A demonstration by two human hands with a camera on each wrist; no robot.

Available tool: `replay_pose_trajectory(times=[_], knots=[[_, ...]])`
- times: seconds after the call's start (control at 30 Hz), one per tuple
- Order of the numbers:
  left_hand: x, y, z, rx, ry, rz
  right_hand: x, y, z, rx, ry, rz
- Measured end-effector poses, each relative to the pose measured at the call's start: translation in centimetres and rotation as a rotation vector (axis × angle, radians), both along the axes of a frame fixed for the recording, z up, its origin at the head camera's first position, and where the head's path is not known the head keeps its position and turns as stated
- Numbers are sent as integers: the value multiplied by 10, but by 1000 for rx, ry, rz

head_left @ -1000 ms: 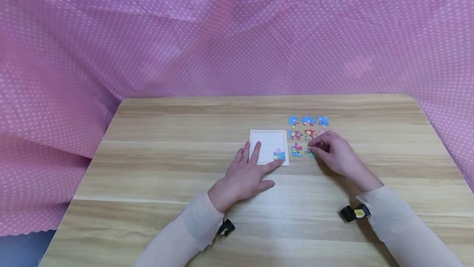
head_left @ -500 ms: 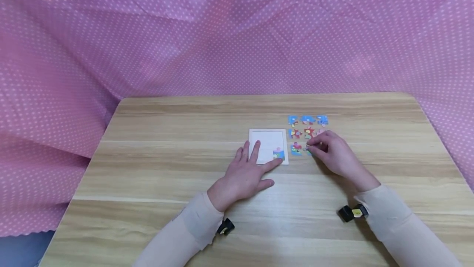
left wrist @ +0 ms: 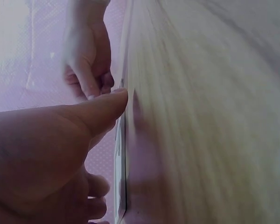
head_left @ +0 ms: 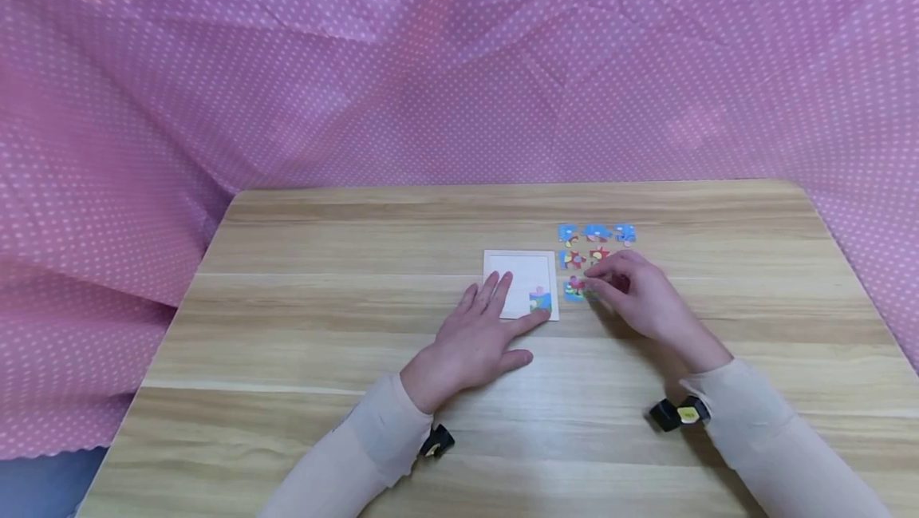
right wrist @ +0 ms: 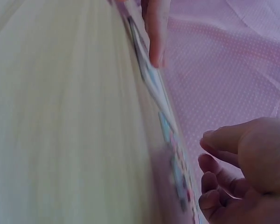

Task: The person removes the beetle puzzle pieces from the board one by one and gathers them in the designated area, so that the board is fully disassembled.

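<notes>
My left hand (head_left: 470, 346) lies with fingers spread over the lower left of a square white puzzle frame (head_left: 555, 266), its index fingertip at the bottom right corner. In that corner sits a blue, pink and yellow jigsaw piece (head_left: 541, 301). My right hand (head_left: 639, 294) hovers over the loose pieces, thumb and index finger bent towards each other. Its fingertips are beside a red, green and blue jigsaw piece (head_left: 572, 290); another piece is partly hidden under them. In the right wrist view, nothing shows between the right hand's thumb (right wrist: 217, 139) and fingers.
Several loose jigsaw pieces lie in rows right of the frame, including a blue top row (head_left: 596, 233) and red pieces (head_left: 572, 259) below it. The wooden table (head_left: 323, 302) reaches back to a pink dotted curtain (head_left: 459, 87).
My right hand has shifted slightly left over the bottom row of pieces, towards the frame. My left hand stays on the frame, its middle fingers drawn a little closer together.
</notes>
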State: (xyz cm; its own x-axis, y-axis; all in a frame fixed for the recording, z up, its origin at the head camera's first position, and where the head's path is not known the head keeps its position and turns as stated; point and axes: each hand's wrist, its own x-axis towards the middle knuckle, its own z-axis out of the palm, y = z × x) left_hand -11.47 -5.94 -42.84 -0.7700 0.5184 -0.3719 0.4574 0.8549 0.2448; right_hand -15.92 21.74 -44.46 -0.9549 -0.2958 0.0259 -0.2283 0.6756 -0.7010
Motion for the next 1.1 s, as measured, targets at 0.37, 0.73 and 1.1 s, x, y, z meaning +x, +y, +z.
replay_pose_trajectory(times=[0.37,0.73,1.1], knots=[[1,2,-1,-29,8,-31,-7,-37,3,-5,8,127],[0,4,-1,-37,-17,-15,-7,-56,3,106,60,181],[0,4,-1,-44,-24,-16,-10,-60,0,160,21,165]])
